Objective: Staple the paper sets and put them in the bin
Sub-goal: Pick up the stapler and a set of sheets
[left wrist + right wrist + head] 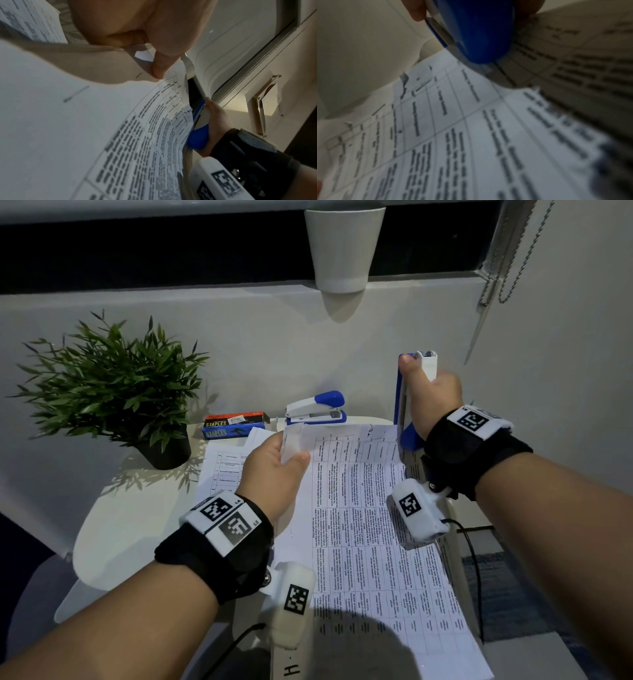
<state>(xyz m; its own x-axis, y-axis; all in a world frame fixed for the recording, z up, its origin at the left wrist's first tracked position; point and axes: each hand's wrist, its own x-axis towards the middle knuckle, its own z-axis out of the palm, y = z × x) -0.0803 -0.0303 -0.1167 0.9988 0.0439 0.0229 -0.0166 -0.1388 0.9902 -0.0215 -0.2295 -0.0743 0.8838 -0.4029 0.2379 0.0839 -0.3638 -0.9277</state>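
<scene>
the left hand (274,463) pinches the far corner of a printed paper set (370,525) — tables of small text, unreadable — lying on the bench (113,529). the right hand (433,402) grips an upright blue-and-white stapler (400,405). behind, a box (236,424) marked "staples" and a second stapler (315,408).

Bare forearms. Black strap (219,556) on left wrist, black strap (469,450) on right wrist. White tags with black square codes on each. White camera box (291,607) under left, thin black cable.
</scene>
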